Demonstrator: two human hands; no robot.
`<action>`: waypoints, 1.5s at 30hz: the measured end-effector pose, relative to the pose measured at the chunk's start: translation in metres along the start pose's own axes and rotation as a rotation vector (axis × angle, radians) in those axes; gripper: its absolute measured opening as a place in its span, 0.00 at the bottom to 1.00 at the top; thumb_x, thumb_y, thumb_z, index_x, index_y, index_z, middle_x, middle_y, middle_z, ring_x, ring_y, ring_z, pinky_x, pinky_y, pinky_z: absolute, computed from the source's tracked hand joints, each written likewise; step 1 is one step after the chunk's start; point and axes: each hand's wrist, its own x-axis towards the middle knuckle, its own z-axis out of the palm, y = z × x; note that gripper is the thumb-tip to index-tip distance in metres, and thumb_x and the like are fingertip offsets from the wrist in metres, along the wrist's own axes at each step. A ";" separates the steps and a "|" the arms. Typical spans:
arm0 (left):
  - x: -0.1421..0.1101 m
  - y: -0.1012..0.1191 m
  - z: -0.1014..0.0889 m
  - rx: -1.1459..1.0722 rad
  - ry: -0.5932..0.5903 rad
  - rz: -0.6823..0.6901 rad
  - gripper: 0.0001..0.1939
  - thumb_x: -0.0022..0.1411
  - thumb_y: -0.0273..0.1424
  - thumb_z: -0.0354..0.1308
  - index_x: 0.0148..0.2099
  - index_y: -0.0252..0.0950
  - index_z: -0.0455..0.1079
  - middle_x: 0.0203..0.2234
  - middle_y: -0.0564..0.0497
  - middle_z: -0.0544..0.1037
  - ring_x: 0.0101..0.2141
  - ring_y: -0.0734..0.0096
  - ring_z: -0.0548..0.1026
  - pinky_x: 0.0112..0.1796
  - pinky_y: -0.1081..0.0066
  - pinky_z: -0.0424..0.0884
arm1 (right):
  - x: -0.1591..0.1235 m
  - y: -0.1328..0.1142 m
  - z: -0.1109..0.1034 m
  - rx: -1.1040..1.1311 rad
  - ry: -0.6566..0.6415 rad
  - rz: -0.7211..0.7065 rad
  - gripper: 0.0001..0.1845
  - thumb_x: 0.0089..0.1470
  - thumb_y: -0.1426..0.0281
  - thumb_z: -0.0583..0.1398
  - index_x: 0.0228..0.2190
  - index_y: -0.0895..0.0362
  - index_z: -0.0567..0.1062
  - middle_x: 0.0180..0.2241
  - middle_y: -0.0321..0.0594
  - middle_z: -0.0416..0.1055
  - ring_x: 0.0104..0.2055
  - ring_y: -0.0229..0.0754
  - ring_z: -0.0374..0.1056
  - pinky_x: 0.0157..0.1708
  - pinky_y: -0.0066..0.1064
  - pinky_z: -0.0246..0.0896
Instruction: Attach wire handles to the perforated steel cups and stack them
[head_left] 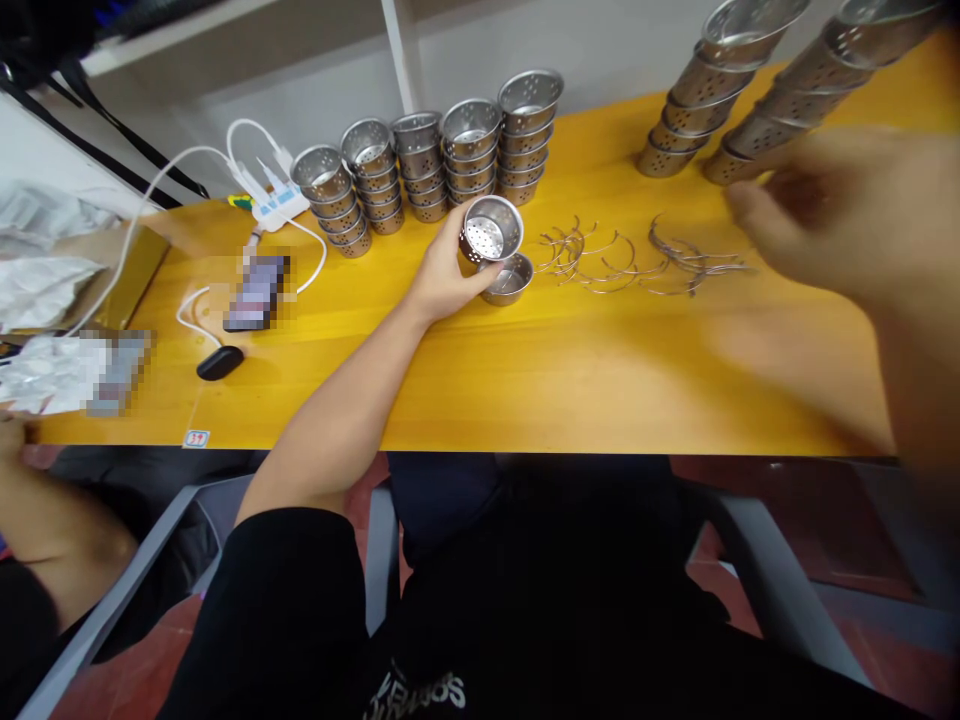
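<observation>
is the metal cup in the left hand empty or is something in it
Empty, it appears: the cup in the left hand has its mouth toward the camera, and only bare, perforated metal shows inside.

To the left of our left hand [442,268], we have a dark phone [259,292], its screen blurred, with a small black rounded case [220,363] nearer us, a white cable [193,325] running to it. Beyond the phone we see a power strip [279,208] with white plugs in it. Farther left of that hand lie crumpled clear plastic bags [45,375] and a cardboard box [142,278], black straps [131,140] hanging behind. Nearer us on that side are a numbered label [196,439] at the table edge and a co-worker's arm [67,530].
</observation>
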 end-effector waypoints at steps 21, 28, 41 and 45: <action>0.007 -0.016 0.007 -0.018 -0.004 0.255 0.48 0.83 0.65 0.69 0.91 0.54 0.59 0.83 0.38 0.73 0.85 0.31 0.73 0.89 0.31 0.66 | 0.020 -0.165 0.070 0.797 -0.022 -0.407 0.25 0.86 0.39 0.67 0.65 0.43 0.88 0.63 0.55 0.83 0.55 0.67 0.83 0.60 0.66 0.88; 0.008 -0.001 0.003 0.013 0.013 0.295 0.44 0.84 0.58 0.66 0.92 0.56 0.58 0.83 0.40 0.74 0.85 0.31 0.75 0.88 0.30 0.67 | 0.025 -0.158 0.078 0.856 0.016 -0.282 0.37 0.82 0.25 0.64 0.63 0.41 0.89 0.60 0.55 0.85 0.62 0.71 0.84 0.65 0.71 0.89; 0.010 0.000 0.001 0.010 -0.004 0.330 0.41 0.90 0.61 0.59 0.93 0.58 0.58 0.85 0.40 0.72 0.86 0.34 0.74 0.88 0.32 0.70 | 0.028 -0.159 0.084 1.009 -0.006 -0.147 0.46 0.66 0.15 0.71 0.46 0.44 0.87 0.55 0.52 0.84 0.60 0.71 0.84 0.66 0.72 0.89; 0.012 -0.002 0.002 0.003 -0.001 0.354 0.41 0.90 0.63 0.56 0.93 0.58 0.57 0.86 0.40 0.71 0.86 0.33 0.73 0.88 0.30 0.68 | 0.031 -0.159 0.085 1.136 -0.030 -0.099 0.44 0.59 0.13 0.74 0.41 0.39 0.85 0.48 0.45 0.85 0.50 0.64 0.82 0.59 0.70 0.89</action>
